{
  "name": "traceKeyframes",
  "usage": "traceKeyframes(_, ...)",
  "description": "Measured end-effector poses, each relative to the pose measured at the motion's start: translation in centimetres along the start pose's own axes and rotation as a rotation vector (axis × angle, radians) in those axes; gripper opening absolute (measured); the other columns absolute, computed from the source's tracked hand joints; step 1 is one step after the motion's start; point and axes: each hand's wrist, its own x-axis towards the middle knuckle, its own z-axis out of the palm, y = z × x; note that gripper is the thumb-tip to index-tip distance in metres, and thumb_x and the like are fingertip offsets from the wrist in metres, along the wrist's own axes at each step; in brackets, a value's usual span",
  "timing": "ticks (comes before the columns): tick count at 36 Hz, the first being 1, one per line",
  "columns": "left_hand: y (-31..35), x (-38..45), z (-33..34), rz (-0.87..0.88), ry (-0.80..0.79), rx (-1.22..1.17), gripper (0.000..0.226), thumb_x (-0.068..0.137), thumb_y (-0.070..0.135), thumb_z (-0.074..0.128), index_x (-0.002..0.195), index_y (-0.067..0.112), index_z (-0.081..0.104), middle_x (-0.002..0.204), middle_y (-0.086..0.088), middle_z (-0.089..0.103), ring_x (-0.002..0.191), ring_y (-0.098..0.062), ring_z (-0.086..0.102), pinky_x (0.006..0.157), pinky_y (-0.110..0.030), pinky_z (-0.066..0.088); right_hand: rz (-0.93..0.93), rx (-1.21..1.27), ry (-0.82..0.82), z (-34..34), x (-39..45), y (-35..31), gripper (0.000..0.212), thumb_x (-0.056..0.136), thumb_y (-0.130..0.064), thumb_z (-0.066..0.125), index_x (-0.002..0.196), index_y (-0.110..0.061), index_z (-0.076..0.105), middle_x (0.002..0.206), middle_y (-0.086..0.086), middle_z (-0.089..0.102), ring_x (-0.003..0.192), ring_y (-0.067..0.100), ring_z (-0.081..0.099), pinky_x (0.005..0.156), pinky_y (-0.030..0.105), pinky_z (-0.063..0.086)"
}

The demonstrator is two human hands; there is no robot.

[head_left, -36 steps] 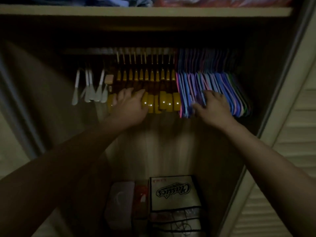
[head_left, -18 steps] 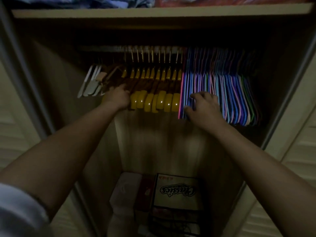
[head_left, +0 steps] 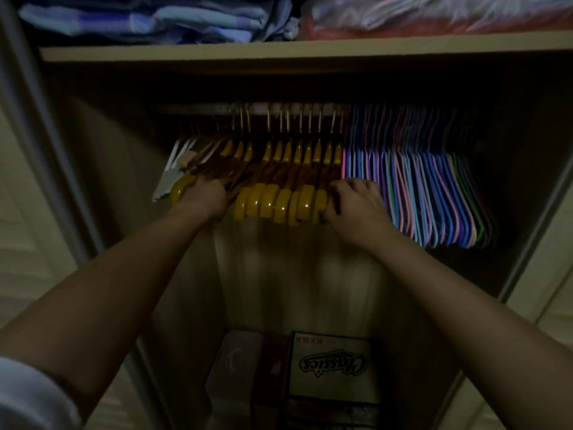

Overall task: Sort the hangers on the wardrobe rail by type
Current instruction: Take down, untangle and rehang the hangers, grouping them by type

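Bunching yellow hangers (head_left: 279, 203) at frame centre: left hand (head_left: 203, 198) gripping leftmost ones, right hand (head_left: 356, 209) pinching rightmost. Next, probably closing the gap.

The wardrobe interior is dimly lit, with a pale wood-grain back panel (head_left: 297, 274) seen below a light shelf (head_left: 279, 51). Folded blue fabric (head_left: 148, 20) and a red-and-white bundle (head_left: 434, 17) are stored on that shelf. Louvred doors (head_left: 28, 243) are seen at both sides, and a box (head_left: 333, 367) printed "Classics" is placed at the bottom.
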Motion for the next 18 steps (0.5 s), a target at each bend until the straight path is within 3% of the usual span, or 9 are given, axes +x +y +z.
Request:
traceKeyframes(6,-1.9,0.3,0.1,-0.064,0.007,0.006,0.047,0.094,0.017,0.056,0.139,0.027,0.049,0.137,-0.020,0.049,0.118,-0.039,0.052,0.098,-0.050,0.045,-0.035,-0.075,-0.067,1.6,0.2,-0.7,0.070,0.089,-0.055,0.057,0.148,-0.026,0.034,0.153,0.011,0.032,0.140,0.037,0.024,0.116,0.051,0.024)
traceKeyframes(12,-3.7,0.3,-0.8,-0.106,-0.010,0.052,0.053,0.093,0.009,0.056,0.143,0.021,0.047,0.141,-0.025,0.044,0.123,-0.043,0.048,0.103,-0.050,0.042,-0.085,-0.189,-0.026,2.2,0.4,-1.2,0.077,0.088,-0.055,0.060,0.151,-0.025,0.028,0.157,0.014,0.023,0.143,0.039,0.022,0.119,0.054,0.015)
traceKeyframes(16,-4.5,0.0,-0.8,-0.100,-0.020,0.072,0.061,0.097,0.016,0.049,0.153,0.033,0.032,0.150,-0.025,0.029,0.132,-0.046,0.038,0.112,-0.052,0.036,-0.097,-0.247,-0.032,2.7,0.5,-0.9,0.078,0.088,-0.053,0.061,0.152,-0.023,0.027,0.157,0.016,0.023,0.142,0.041,0.022,0.119,0.056,0.015)
traceKeyframes(18,-3.8,-1.1,-0.9,-0.120,-0.020,0.120,0.058,0.099,0.022,0.045,0.153,0.033,0.027,0.151,-0.024,0.023,0.132,-0.049,0.036,0.108,-0.057,0.038,-0.106,-0.271,-0.023,2.9,0.5,-0.8,0.079,0.087,-0.051,0.063,0.152,-0.022,0.028,0.156,0.017,0.025,0.141,0.041,0.024,0.118,0.056,0.016)
